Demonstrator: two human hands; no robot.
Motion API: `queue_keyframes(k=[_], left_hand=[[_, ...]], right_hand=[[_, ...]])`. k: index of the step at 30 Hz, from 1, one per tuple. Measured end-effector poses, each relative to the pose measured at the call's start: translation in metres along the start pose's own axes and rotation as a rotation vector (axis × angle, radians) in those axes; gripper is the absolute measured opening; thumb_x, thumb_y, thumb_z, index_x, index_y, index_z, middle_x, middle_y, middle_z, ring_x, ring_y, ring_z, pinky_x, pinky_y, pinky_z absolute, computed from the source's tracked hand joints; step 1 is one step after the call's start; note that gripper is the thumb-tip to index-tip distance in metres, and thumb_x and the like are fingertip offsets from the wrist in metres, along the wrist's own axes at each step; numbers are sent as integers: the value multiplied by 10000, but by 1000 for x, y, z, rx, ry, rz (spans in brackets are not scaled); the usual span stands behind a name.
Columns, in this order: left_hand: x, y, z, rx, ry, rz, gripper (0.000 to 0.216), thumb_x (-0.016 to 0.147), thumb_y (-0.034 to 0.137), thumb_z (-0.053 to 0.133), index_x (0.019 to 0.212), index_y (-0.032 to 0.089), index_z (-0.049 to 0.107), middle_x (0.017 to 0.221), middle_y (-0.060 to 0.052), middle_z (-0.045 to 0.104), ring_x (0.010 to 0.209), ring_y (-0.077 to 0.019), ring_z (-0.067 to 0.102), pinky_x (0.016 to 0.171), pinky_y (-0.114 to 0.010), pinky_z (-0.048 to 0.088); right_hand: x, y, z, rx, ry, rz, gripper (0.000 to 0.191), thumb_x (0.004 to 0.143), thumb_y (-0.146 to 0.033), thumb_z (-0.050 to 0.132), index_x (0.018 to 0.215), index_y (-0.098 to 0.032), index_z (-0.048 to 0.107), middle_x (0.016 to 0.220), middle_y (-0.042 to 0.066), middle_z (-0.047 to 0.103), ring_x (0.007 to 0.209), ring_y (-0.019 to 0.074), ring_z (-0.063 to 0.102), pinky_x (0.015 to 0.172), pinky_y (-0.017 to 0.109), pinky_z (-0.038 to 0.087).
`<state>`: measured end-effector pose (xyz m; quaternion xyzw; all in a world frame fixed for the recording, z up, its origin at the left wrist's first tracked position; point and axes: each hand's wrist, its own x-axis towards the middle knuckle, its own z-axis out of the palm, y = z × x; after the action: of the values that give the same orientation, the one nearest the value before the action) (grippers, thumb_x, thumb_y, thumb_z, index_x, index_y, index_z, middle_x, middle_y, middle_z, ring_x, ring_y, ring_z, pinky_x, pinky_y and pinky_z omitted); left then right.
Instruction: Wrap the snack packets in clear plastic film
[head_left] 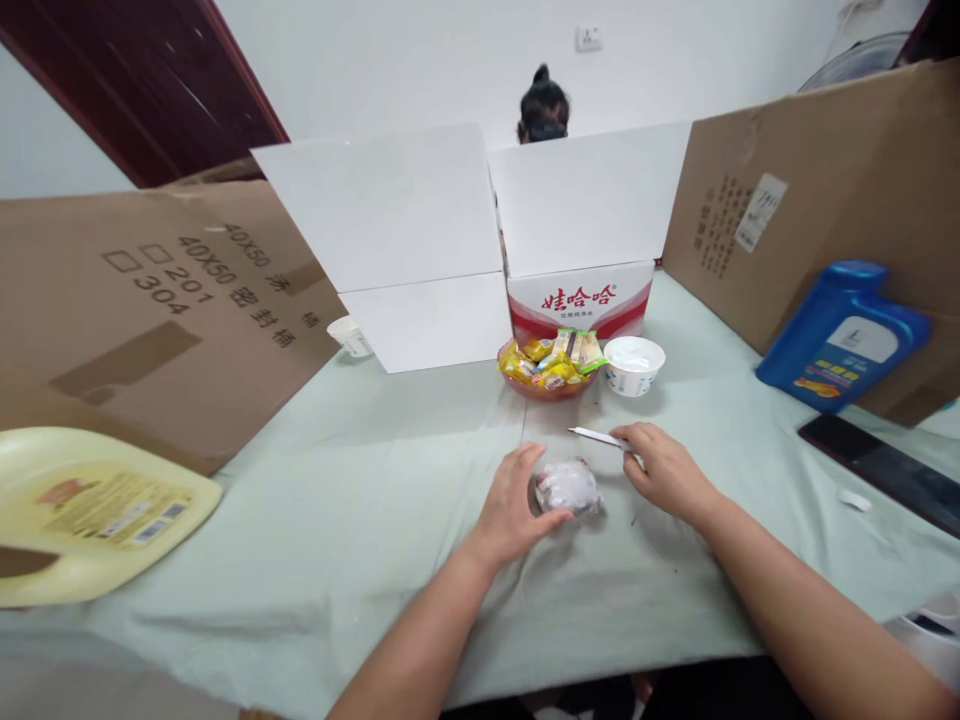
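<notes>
A pale greyish-pink lump (pixel 571 488), which looks wrapped in clear plastic, rests on the cloth in front of me. My left hand (pixel 511 505) curves around its left side, thumb at the near edge and fingertips at the far edge. Just right of the lump, my right hand (pixel 664 470) pinches a slim white pen (pixel 600 437), its dark pointed tip aimed left. The pen is held above the cloth, apart from the lump. Beyond both hands stands a reddish bowl (pixel 546 390) filled with yellow-wrapped snacks (pixel 551 362). What exactly is inside the lump's wrapping I cannot make out.
A paper cup (pixel 634 367) stands beside the bowl, before white panels (pixel 382 215) and a carton (pixel 581 300). Cardboard sheets (pixel 150 300) flank the table. At right are a blue bottle (pixel 844 340) and a phone (pixel 885 470); at left, a yellow jug (pixel 97 515). Someone's head (pixel 544 105) shows behind.
</notes>
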<state>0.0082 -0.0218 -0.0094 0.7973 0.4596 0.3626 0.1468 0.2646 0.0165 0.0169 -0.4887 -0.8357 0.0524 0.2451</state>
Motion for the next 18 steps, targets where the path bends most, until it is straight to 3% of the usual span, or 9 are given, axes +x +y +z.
queue_keyframes(k=[3,5,9,13,14,16,18], left_hand=[[1,0,5,10,-72,-161,952,626,364,829,1414,239,308,1331,-127,480,1243,-319,467,1031,-525,401],[2,0,7,12,-121,-185,926,589,358,849,1374,228,374,1256,-115,531,1180,-319,508,993,-523,428],[5,1,5,26,-139,-122,616,641,355,815,1178,202,554,1180,-101,576,1124,-291,526,973,-485,446],[4,2,4,5,-98,-19,450,761,317,710,1170,198,565,1211,-114,577,1170,-273,507,1006,-463,427],[4,2,5,2,-88,13,424,779,302,688,1169,195,563,1214,-115,580,1182,-273,501,1016,-465,418],[2,3,6,1,-65,75,381,802,270,651,1165,194,560,1212,-113,589,1204,-275,490,1035,-475,393],[2,5,7,-3,-49,117,372,821,250,615,1183,198,546,1208,-111,592,1204,-277,487,1036,-480,381]], right_hand=[[-3,-15,-6,115,-18,-256,343,855,-110,427,1140,-203,594,1011,95,647,934,226,566,825,358,451],[-4,-16,-10,82,-112,-320,368,829,-72,428,1108,-213,624,972,84,663,914,229,566,818,374,435],[-3,17,-22,-85,-197,-139,373,729,-34,467,992,-203,670,937,81,681,921,238,575,833,376,416],[-3,48,-25,-266,-162,172,286,732,-63,488,889,-198,685,950,104,687,961,290,582,873,444,407],[-3,47,-22,-247,-118,176,275,759,-86,496,932,-195,680,1012,117,681,1005,303,577,908,471,396],[-4,31,-15,-96,-19,43,326,833,-188,528,1147,-183,613,1197,147,621,1137,311,532,985,488,369],[-5,5,-5,126,17,-174,581,861,-371,586,1382,-177,414,1338,168,523,1236,298,468,1017,460,375]])
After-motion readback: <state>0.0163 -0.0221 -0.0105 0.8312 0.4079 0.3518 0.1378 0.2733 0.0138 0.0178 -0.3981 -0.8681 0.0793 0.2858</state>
